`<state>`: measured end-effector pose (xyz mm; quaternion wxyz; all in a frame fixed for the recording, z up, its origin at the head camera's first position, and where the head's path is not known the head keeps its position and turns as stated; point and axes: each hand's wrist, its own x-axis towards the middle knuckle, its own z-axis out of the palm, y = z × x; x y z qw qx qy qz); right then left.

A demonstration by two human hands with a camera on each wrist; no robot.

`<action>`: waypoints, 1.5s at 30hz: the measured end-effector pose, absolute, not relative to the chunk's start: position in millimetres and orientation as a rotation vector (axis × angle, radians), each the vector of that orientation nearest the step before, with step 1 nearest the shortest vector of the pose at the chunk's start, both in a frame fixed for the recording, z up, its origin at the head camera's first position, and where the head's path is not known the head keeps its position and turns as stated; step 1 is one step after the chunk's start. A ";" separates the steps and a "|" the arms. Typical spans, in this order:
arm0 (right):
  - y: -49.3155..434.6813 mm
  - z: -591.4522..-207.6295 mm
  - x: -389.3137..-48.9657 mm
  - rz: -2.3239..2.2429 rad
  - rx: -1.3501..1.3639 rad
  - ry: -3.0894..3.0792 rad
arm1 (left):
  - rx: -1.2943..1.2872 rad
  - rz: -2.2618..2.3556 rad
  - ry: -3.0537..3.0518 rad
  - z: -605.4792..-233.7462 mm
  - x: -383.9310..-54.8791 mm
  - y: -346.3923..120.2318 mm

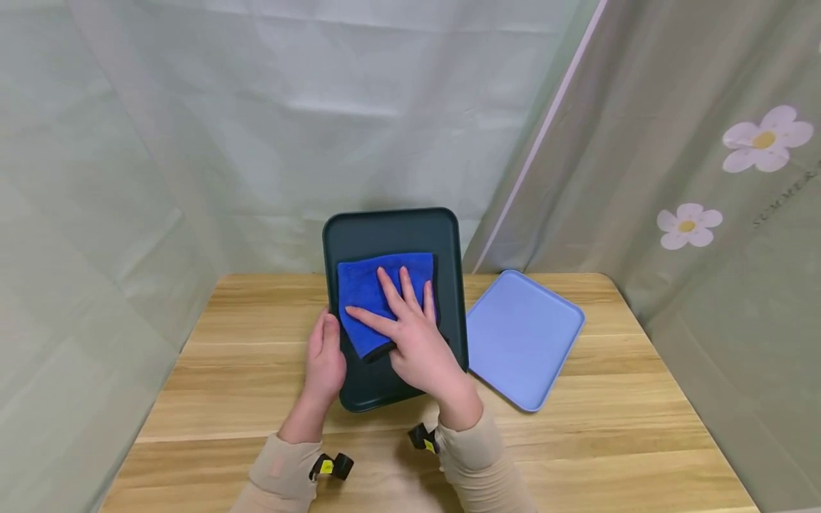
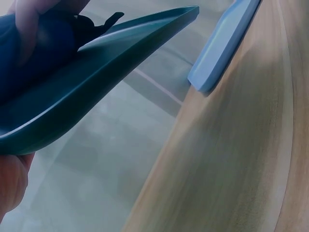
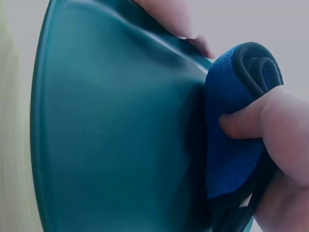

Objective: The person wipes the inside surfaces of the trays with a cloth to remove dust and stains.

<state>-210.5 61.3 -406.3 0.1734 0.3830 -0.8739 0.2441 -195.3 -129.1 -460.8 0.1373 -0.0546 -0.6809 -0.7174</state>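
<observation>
A dark green rectangular tray (image 1: 398,231) is held up, tilted, above the wooden table. My left hand (image 1: 325,360) grips its left edge, thumb along the rim; in the left wrist view part of that hand (image 2: 12,183) shows under the tray. A folded blue cloth (image 1: 359,285) with black edging lies against the tray's inner face. My right hand (image 1: 420,345) presses on the cloth with fingers spread and straight. In the right wrist view its thumb (image 3: 244,121) lies over the rolled-up near side of the cloth (image 3: 227,164). The palm's underside is hidden.
A light blue tray (image 1: 526,338) lies flat on the wooden table (image 1: 237,370), right of the green one. Pale curtains (image 1: 385,107) hang behind and at both sides. Small black wrist devices (image 1: 331,467) sit at both cuffs.
</observation>
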 end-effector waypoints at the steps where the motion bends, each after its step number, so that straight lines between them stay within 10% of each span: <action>1: 60.9 -406.0 -209.9 0.688 1.093 -2.479 | -0.169 -2.079 -1.967 -461.0 -195.7 -129.0; 45: 77.1 -403.2 -216.8 0.696 1.107 -2.505 | 0.006 -2.140 -1.948 -455.7 -194.2 -130.3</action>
